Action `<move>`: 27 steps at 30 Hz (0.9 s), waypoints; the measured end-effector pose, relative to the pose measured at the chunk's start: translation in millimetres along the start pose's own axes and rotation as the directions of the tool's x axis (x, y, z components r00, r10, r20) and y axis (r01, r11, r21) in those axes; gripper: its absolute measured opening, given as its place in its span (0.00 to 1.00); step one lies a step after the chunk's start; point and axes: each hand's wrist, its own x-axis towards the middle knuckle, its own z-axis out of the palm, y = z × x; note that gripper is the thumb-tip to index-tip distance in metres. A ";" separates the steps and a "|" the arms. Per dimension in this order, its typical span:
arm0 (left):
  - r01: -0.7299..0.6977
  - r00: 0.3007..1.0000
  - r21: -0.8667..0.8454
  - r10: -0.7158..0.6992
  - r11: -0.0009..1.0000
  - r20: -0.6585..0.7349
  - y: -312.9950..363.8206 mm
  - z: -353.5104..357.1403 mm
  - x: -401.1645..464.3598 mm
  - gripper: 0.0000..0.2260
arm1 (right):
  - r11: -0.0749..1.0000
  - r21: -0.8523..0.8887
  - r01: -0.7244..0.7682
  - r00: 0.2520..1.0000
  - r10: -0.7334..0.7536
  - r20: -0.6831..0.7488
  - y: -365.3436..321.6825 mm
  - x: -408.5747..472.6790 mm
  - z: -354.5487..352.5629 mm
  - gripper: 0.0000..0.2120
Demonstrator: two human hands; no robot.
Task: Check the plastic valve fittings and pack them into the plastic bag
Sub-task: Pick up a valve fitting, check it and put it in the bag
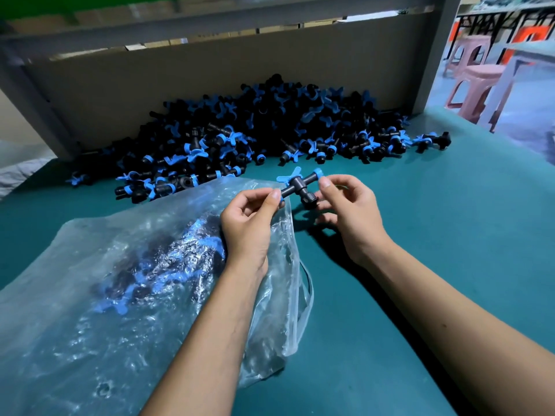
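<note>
A black valve fitting (pixel 298 187) with a blue butterfly handle and blue end rings is held up above the green table between both hands. My left hand (pixel 249 223) pinches its left end, and its wrist lies over the mouth of the plastic bag (pixel 99 295). My right hand (pixel 350 211) pinches the fitting's right end. The clear bag lies at the left front and holds several black and blue fittings. A large pile of the same fittings (pixel 255 133) lies behind the hands, against the back wall.
A brown board (pixel 180 82) with a grey frame closes the back of the green table (pixel 420 235). Pink plastic stools (pixel 477 85) stand on the floor beyond the table's right edge. White cloth lies at the far left.
</note>
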 end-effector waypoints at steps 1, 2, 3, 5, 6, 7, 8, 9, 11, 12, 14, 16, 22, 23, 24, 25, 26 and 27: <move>-0.007 1.000 0.000 0.007 1.000 -0.008 0.1 0.6 -0.4 0.04 | 0.997 -0.069 0.037 0.999 -0.035 0.028 0.7 -1.8 1.0 0.12; -0.013 1.000 0.002 0.013 1.000 -0.010 0.1 1.3 -1.3 0.04 | 0.984 -0.156 0.083 0.996 -0.075 0.055 1.6 -3.5 1.5 0.13; -0.019 1.000 0.005 0.019 1.000 -0.007 -0.4 1.9 -2.3 0.04 | 0.959 -0.252 0.131 0.990 -0.116 0.074 2.5 -5.2 1.9 0.13; -0.037 0.999 0.041 0.036 0.998 0.013 -1.1 2.9 -3.6 0.04 | 0.899 -0.397 0.184 0.983 -0.169 0.075 2.9 -7.7 3.0 0.11; -0.049 0.999 0.066 0.047 0.997 0.028 -1.1 3.6 -3.6 0.03 | 0.893 -0.413 0.180 0.983 -0.173 0.054 2.4 -8.3 3.7 0.09; -0.058 0.998 0.076 0.055 0.995 0.043 -1.0 4.7 -3.4 0.03 | 0.909 -0.386 0.157 0.987 -0.161 0.024 1.5 -8.6 4.6 0.08; -0.068 0.997 0.082 0.064 0.994 0.053 -0.8 5.5 -3.2 0.04 | 0.940 -0.318 0.120 0.991 -0.131 -0.013 0.2 -8.4 5.3 0.06; -0.083 0.995 0.096 0.077 0.992 0.061 -0.9 6.3 -3.2 0.06 | 0.973 -0.218 0.072 0.995 -0.085 -0.050 -1.6 -7.6 6.0 0.06; -0.161 0.987 0.256 0.148 0.953 0.067 -3.1 6.1 -3.0 0.05 | 0.999 0.002 -0.032 0.995 0.032 -0.093 -6.6 -4.5 4.8 0.06; -0.209 0.978 0.388 0.190 0.897 0.088 -4.9 5.1 -3.8 0.04 | 0.993 0.090 -0.079 0.992 0.087 -0.094 -9.0 -2.5 2.7 0.08; -0.281 0.960 0.618 0.220 0.734 0.174 -9.0 2.7 -5.6 0.08 | 0.966 0.216 -0.142 0.984 0.160 -0.073 -13.0 0.8 -2.2 0.11; -0.314 0.949 0.748 0.178 0.585 0.259 -13.3 1.6 -6.5 0.15 | 0.941 0.284 -0.184 0.976 0.209 -0.057 -14.4 2.7 -6.0 0.12; -0.230 0.973 0.803 0.125 0.549 0.193 -12.3 -1.3 -2.8 0.15 | 0.914 0.337 -0.225 0.968 0.250 -0.032 -13.7 4.9 -8.7 0.12; -0.202 0.979 0.795 0.116 0.573 0.165 -10.9 -1.5 -2.4 0.14 | 0.916 0.337 -0.218 0.970 0.242 -0.029 -13.5 4.7 -8.6 0.10; -0.172 0.985 0.780 0.104 0.601 0.136 -9.3 -1.5 -2.5 0.13 | 0.919 0.336 -0.205 0.973 0.227 -0.027 -12.7 4.3 -8.9 0.09; -0.144 0.990 0.758 0.093 0.636 0.109 -7.7 -0.8 -2.7 0.13 | 0.923 0.334 -0.189 0.978 0.208 -0.024 -11.9 3.8 -9.3 0.06; -0.120 0.993 0.729 0.085 0.674 0.085 -5.6 0.1 -3.0 0.12 | 0.928 0.329 -0.173 0.982 0.189 -0.018 -11.2 3.4 -10.1 0.04; -0.100 0.995 0.696 0.080 0.711 0.061 -2.7 1.2 -3.5 0.11 | 0.933 0.322 -0.160 0.985 0.172 -0.007 -10.9 2.8 -10.4 0.02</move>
